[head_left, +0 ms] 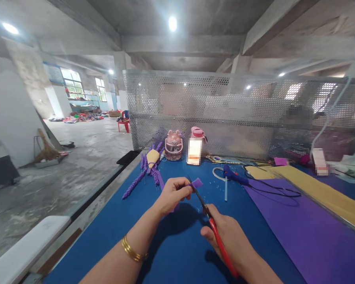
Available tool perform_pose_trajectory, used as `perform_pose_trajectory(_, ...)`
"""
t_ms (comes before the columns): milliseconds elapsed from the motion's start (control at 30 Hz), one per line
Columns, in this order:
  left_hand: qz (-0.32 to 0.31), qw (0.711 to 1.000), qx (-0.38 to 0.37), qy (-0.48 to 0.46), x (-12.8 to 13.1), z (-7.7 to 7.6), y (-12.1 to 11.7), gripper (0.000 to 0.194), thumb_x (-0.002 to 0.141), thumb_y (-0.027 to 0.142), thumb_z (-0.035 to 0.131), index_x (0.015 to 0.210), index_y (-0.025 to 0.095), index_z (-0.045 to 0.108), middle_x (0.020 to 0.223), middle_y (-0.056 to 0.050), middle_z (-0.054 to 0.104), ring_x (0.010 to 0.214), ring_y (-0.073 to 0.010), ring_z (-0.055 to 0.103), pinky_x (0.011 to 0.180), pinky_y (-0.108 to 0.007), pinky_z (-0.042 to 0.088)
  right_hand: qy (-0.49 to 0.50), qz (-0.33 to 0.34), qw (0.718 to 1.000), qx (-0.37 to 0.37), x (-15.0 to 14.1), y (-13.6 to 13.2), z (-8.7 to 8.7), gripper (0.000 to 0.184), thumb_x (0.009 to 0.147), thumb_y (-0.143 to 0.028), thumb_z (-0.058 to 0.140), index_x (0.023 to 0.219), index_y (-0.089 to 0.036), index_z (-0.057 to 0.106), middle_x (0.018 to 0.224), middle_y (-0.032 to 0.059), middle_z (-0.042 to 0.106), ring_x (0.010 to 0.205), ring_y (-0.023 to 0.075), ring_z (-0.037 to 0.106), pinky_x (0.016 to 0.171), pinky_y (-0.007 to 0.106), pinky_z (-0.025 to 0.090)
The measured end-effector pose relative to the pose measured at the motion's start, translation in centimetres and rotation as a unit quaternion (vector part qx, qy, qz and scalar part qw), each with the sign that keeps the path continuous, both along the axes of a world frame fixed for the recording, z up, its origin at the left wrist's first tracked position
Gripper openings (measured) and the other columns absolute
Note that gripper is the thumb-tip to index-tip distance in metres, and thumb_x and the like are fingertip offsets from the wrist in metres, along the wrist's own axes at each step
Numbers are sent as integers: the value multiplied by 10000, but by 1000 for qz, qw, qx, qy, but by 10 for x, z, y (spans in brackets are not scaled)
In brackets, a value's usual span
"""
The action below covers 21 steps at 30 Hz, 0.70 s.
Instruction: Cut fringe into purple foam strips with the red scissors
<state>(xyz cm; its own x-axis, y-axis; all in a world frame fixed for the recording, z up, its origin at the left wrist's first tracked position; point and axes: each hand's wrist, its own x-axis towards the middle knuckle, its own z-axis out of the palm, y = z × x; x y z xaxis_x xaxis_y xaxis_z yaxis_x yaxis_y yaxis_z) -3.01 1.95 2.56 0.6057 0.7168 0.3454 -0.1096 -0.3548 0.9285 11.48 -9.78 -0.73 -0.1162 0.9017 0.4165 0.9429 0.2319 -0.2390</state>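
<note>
My left hand (pixel 174 193) pinches a narrow purple strip (pixel 197 183), whose short end sticks out past the fingertips. More of the strip hangs below the palm. In my right hand (pixel 227 232) is a pair of scissors (pixel 217 236) with red handles and dark blades. The blades reach up to the strip, right beside my left fingertips; whether they are closed on it I cannot tell. Left of my hands, on the blue tabletop (pixel 177 252), lies a bundle of purple braided pieces (pixel 133 187) with a yellow piece (pixel 153 158) on it.
A blue glue gun (pixel 235 176) with a cord lies beyond my right hand, near a white ring (pixel 218 173). Purple sheet (pixel 301 221) and yellow sheet (pixel 322 189) cover the right side. A phone (pixel 194 152), pink bottle (pixel 197 133) and pink container (pixel 174 146) stand before a perforated metal screen (pixel 213 102).
</note>
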Motion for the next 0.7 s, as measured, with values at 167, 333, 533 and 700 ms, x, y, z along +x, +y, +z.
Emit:
perform_pose_trajectory(167, -3, 1000, 2, 0, 0, -1, 1, 180, 721, 270, 546, 609, 131, 561, 503, 25, 508, 466, -63, 382, 467, -189, 285, -8, 0, 1000, 20, 0, 1, -1, 698, 801, -710, 28, 893, -177, 469, 465, -20, 494, 374, 185, 493, 395, 228, 250)
perform_pose_trajectory(333, -6, 1000, 0, -3, 0, -1, 2, 189, 716, 286, 553, 608, 131, 564, 500, 24, 508, 461, -63, 381, 464, -191, 284, 8, 3, 1000, 7, 1, 0, -3, 718, 784, -724, 19, 899, -175, 468, 458, -36, 462, 359, 179, 467, 390, 228, 244)
perform_pose_trajectory(533, -6, 1000, -7, -6, 0, -1, 2, 192, 708, 290, 559, 603, 130, 562, 496, 24, 507, 456, -62, 380, 457, -189, 280, 18, 4, 1000, -7, 2, 0, -3, 708, 798, -713, 21, 898, -172, 466, 458, -36, 454, 360, 181, 460, 397, 233, 247)
perform_pose_trajectory(700, -6, 1000, -2, -6, 0, 0, 1, 195, 713, 286, 559, 595, 132, 553, 494, 25, 504, 457, -62, 379, 455, -188, 279, 21, 4, 1000, -13, 0, 1, -2, 687, 814, -699, 26, 885, -175, 463, 460, -38, 448, 360, 176, 453, 394, 233, 236)
